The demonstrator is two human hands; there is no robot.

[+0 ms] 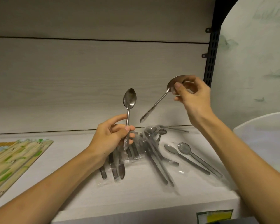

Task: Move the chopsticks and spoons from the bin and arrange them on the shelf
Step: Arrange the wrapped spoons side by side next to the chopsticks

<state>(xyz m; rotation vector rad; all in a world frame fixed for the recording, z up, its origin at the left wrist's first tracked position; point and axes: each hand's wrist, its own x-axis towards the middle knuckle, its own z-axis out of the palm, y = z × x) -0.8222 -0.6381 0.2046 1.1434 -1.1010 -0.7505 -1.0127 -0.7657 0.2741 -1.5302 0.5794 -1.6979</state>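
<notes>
At frame centre, the left hand grasps an upright spoon by its handle; the right hand pinches a second spoon by its bowl. Below, wrapped spoons clutter the white shelf; packaged chopsticks lie lower left, partly cut off.

Two steel spoons held aloft above wrapped spoons and chopstick packs on the shelf.
</notes>
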